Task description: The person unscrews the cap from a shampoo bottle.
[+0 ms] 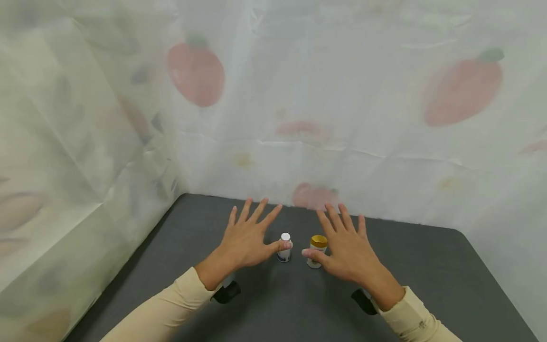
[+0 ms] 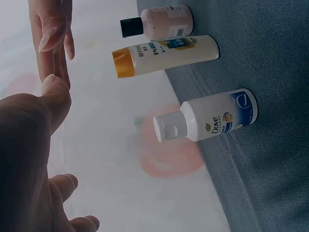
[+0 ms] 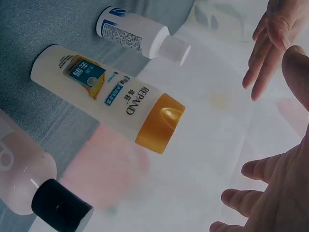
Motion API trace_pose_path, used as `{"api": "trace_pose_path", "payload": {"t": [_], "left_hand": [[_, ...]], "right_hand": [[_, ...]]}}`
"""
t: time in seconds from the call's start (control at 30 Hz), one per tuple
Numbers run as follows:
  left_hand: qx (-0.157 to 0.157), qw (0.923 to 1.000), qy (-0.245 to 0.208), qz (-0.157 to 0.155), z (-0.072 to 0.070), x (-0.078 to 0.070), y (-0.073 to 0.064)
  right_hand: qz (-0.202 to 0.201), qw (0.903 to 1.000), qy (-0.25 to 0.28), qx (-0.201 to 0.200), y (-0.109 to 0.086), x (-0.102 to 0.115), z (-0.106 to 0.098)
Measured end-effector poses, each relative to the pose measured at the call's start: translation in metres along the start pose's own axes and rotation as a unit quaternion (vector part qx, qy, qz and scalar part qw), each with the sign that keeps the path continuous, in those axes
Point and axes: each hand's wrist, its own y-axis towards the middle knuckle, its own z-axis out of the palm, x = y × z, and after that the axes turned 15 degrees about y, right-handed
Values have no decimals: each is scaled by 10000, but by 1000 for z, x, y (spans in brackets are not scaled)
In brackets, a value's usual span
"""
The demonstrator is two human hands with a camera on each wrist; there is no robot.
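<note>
My left hand point(image 1: 247, 241) hovers over the table with its fingers spread and nothing in it. Its thumb overlaps a small white Dove bottle point(image 1: 283, 257), which has a white cap and a blue lower label point(image 2: 219, 116). On the other side, my right hand point(image 1: 349, 247) is also spread and holds nothing. Close by its thumb stands a cream Repand bottle point(image 3: 96, 92) with a gold cap point(image 1: 318, 241). A pink bottle point(image 2: 169, 22) with a black cap stands beyond the Repand bottle in the left wrist view; in the head view the right hand hides it. All three bottles are upright.
The dark grey table point(image 1: 273, 308) runs back to a pale curtain point(image 1: 363, 104) printed with red fruit. Another curtain side point(image 1: 85, 142) hangs along the left edge. Dark straps point(image 1: 226, 293) sit under both wrists.
</note>
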Motion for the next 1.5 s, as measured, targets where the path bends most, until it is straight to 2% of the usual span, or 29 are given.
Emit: {"api": "trace_pose_path", "payload": {"t": [0.5,0.67,0.9,1.5], "left_hand": [[-171,9998,59,55,5,1,-2],[-122,9999,37,43,4,0,-2],[-320,9995,35,68,7,0,-2],[-292,9995,125,38,10,0,-1]], "right_hand": [[-125,9998,66,127,9,10,8],[-186,9997,93,141,11,13,10],[-193,9997,30,136,14,17,12],[-295,9991,134,266,22,29,18]]}}
